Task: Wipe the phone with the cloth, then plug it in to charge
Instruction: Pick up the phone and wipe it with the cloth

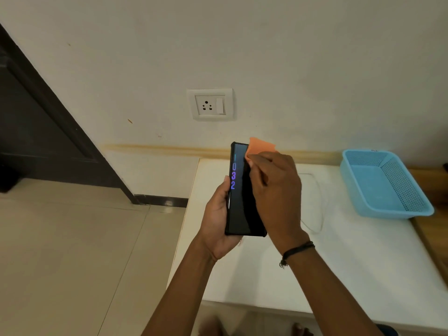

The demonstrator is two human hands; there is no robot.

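Observation:
My left hand (215, 214) grips a black phone (238, 202) from below and behind, holding it upright above the left end of the white table (339, 263). The screen is lit and shows blue digits along its left side. My right hand (276, 192) presses a small orange cloth (260, 146) against the upper right part of the screen; only the cloth's top corner sticks out past my fingers. A thin white charging cable (317, 207) lies looped on the table just right of my right hand. A white wall socket (210, 104) with a switch sits above the phone.
A light blue plastic basket (385, 183) stands at the table's back right. A wooden surface (434, 229) borders the table on the right. A dark door (36, 132) and tiled floor (72, 251) lie to the left.

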